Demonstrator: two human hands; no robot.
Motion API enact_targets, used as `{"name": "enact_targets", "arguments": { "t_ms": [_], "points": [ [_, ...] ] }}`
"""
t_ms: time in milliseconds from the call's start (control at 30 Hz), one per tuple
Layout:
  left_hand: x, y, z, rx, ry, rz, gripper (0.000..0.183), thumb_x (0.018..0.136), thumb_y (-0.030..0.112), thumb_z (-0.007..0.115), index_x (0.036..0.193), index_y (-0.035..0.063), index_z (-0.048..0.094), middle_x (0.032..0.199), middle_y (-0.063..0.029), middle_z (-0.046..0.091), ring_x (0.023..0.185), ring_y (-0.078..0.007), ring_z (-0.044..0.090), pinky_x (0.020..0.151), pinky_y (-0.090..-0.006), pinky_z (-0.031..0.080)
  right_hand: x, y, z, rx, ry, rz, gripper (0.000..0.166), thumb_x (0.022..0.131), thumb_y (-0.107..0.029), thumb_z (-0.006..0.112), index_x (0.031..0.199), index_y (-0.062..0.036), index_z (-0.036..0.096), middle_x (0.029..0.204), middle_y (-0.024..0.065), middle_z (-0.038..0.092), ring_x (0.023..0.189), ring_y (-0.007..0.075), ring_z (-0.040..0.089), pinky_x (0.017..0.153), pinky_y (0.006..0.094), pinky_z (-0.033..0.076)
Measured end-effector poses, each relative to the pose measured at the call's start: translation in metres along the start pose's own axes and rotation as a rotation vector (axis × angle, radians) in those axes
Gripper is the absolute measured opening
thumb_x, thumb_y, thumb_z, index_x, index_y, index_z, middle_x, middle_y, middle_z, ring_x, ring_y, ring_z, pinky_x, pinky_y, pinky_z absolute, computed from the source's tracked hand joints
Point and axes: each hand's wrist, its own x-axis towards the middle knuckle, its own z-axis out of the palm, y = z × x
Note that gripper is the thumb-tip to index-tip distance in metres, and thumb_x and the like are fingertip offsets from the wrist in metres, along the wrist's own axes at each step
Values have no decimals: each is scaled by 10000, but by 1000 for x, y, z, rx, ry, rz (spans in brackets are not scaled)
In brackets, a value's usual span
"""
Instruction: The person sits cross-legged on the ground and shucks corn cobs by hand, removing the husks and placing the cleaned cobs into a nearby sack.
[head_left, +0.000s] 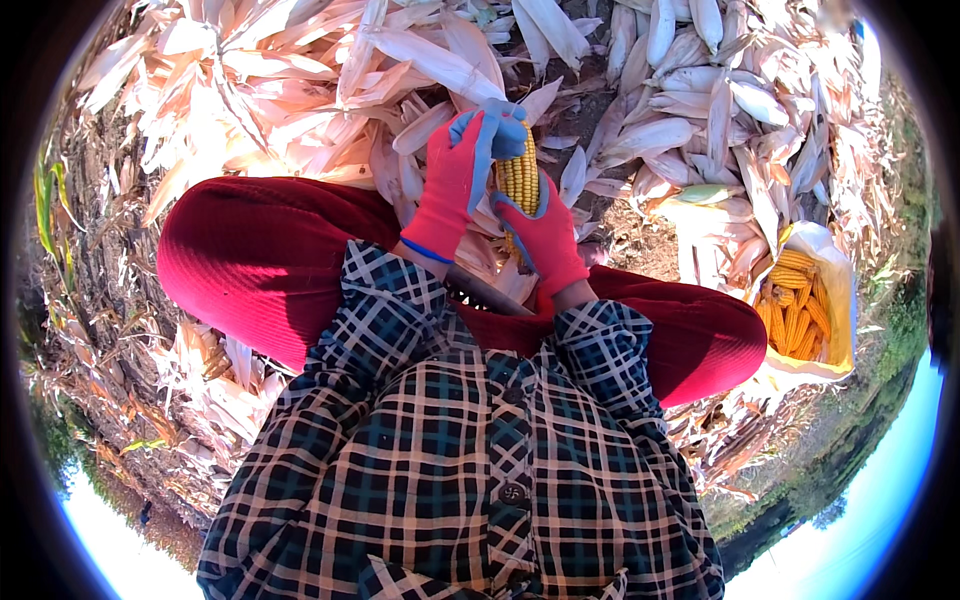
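Note:
Between my two gloved hands stands a yellow ear of corn (519, 176), its kernels bare on the side facing me. My right hand (546, 229), in a red and grey-blue work glove, is wrapped round the ear's lower part. My left hand (469, 161), gloved the same way with a blue cuff edge, has its fingers bent at the ear's upper end and covers the tip; whether it pinches husk there is hidden. Pale dry husks (480, 247) lie below the hands, above my crossed legs. Near my lap a dark curved object (484, 291) is partly hidden by my sleeve.
An open white sack (846, 300) with several husked ears of corn (799, 315) stands beside my knee at the right. Unhusked ears (697, 97) are heaped at the upper right. Loose dry husks (300, 82) cover the ground at the upper left.

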Motion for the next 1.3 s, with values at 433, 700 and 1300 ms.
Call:
{"name": "enact_targets", "arguments": {
  "t_ms": [433, 700, 1300],
  "points": [
    [-5, 7, 3, -85, 35, -452, 323, 887, 361, 590, 787, 54, 601, 564, 2, 442, 426, -76, 409, 413, -229, 431, 6, 7, -10, 55, 93, 37, 686, 721, -327, 763, 1266, -33, 468, 1085, 150, 629, 1001, 225, 619, 840, 336, 478],
    [4, -8, -10, 547, -15, -401, 272, 872, 312, 604, 898, 45, 649, 638, -17, 550, 444, -60, 423, 409, -217, 374, 6, -4, -19, -114, 100, -11, 745, 722, -353, 755, 1299, -16, 425, 1103, 173, 624, 1006, 249, 622, 837, 354, 477],
    [4, -23, -4, -35, 134, -161, 191, 918, 174, 532, 1029, 29, 588, 849, -54, 610, 728, -104, 566, 652, -241, 458, 12, 7, -20, -182, 111, 95, 705, 723, -380, 733, 1282, -57, 449, 1097, 164, 621, 999, 291, 617, 838, 366, 473]
  ]
}}
